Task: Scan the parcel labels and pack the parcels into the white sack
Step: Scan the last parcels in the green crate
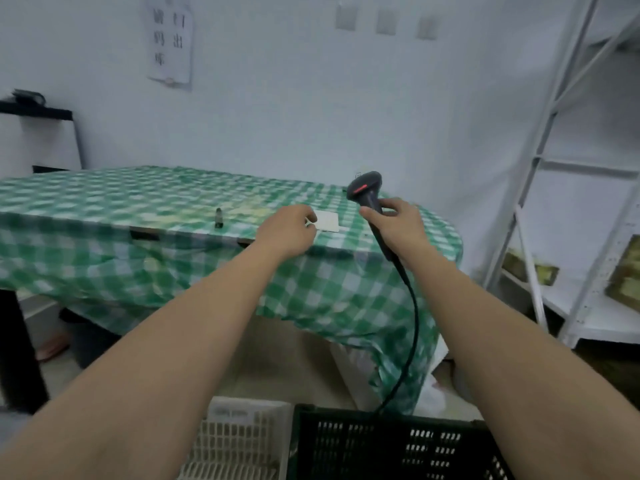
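Fingers of the right hand are curling round the handle of a black barcode scanner, holding it upright right of frame centre w/ its head tilting up-left; red strip showing on the head. Scanner cable is hanging down from the handle btwn the forearm and the table edge, running toward a black crate at bottom centre. Left hand, at frame centre, is curling its fingers at the near-left edge of a flat white parcel; can't tell if it's pinching or just touching. Parcel is lying flat on the table, near its front edge, just left of the scanner. Table is wearing a green-and-white check cloth. Small dark upright object is standing on it left of the hand; too blurry to ID. White crate is sitting at bottom, left of the black one. White metal shelving is standing at right, paper notice hanging on the wall upper left.
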`<state>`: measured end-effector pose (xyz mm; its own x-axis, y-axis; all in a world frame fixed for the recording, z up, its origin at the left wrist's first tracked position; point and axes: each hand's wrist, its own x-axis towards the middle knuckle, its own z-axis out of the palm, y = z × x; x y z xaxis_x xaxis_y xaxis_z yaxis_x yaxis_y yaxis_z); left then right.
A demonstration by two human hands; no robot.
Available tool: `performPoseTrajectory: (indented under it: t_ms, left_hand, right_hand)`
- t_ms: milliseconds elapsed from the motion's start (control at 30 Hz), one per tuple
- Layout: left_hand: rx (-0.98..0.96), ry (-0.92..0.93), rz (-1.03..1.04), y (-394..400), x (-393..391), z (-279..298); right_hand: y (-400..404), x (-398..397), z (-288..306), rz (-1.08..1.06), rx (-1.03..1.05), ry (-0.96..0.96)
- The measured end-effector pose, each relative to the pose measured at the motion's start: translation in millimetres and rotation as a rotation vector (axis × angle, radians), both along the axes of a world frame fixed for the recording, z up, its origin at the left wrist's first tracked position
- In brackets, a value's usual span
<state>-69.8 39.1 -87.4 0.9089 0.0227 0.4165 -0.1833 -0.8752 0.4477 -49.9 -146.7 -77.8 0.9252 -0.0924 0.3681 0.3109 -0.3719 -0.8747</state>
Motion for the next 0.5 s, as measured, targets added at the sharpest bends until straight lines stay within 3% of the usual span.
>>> performPoseTrajectory:
  t_ms: [167, 333, 500]
  left_hand:
    - [-0.04, -0.059, 0.015, -4, 64, 0]
    - [-0.054, -0.05, 0.025, 1, 112, -7]
    - [-0.065, -0.052, 0.001, -1, 134, -14]
  right_hand:
    - [2, 56, 24, 0.002, -0.129, -0.066]
    - [-1, 123, 17, 0.034, -0.369, 0.057]
    - [3, 158, -10, -0.075, -0.474, 0.126]
